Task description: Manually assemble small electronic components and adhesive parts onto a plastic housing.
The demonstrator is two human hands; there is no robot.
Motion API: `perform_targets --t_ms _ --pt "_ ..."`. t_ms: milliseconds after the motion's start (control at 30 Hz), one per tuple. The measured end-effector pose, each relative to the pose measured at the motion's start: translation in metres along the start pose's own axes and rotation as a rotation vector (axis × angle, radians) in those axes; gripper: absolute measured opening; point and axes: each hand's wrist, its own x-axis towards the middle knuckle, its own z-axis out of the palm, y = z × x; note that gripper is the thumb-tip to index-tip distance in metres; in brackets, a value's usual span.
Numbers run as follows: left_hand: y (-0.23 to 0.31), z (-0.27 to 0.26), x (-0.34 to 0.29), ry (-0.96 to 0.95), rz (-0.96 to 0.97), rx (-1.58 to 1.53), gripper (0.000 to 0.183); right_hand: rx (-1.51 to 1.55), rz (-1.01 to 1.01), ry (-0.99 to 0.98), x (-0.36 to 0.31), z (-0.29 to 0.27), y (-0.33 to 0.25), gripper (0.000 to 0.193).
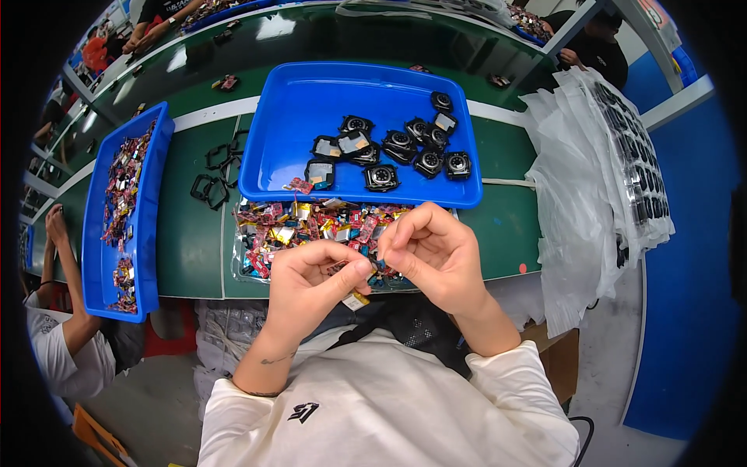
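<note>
My left hand (311, 284) is closed on a small circuit board, mostly hidden by the fingers. A little silver and yellow battery (356, 301) dangles just beneath that hand. Close by on the right, my right hand (436, 257) pinches thumb against forefinger; what lies between them is too small to make out. Both hands are raised at the table's near edge, before a clear tray (236, 261) heaped with red circuit boards and batteries (311, 226). Beyond it, a blue tray (311, 82) holds several black watch cases (381, 177), some with grey rectangular pieces on them.
To the left stands a narrower blue bin (148, 265) of small boards, beside loose black frames (208, 189). Stacked plastic trays of dark parts (638, 156), with white wrapping (564, 202), rise on the right. A co-worker's arms (66, 265) show at far left.
</note>
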Motion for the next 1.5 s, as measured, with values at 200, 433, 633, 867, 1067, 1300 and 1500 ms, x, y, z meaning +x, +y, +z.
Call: perform_targets --t_ms 200,433,633,867,1067,1300,1500 --pt "0.002 -0.008 -0.003 -0.068 0.037 -0.17 0.006 -1.033 -0.25 -0.047 0.009 -0.013 -0.009 0.016" --pt "0.001 -0.014 -0.004 -0.02 0.1 -0.125 0.004 -1.482 -0.32 -0.032 0.038 -0.068 -0.033 0.04" --pt "-0.006 -0.012 -0.002 -0.051 0.09 -0.106 0.004 -1.598 -0.056 -0.001 0.052 -0.112 -0.033 0.035" --pt "-0.002 0.001 0.002 0.018 0.15 0.066 0.003 -0.704 -0.044 0.397 0.024 -0.086 -0.018 0.014" --pt "-0.002 0.022 0.01 0.077 0.271 0.132 0.004 -0.34 0.014 0.313 0.009 -0.01 -0.005 0.021" --pt "-0.006 0.023 0.009 0.234 0.342 0.269 0.006 -0.2 0.058 0.336 0.002 0.016 0.002 0.018" --pt "-0.01 0.019 0.009 0.278 0.323 0.249 0.005 -0.269 -0.009 0.249 -0.002 0.015 0.007 0.027"
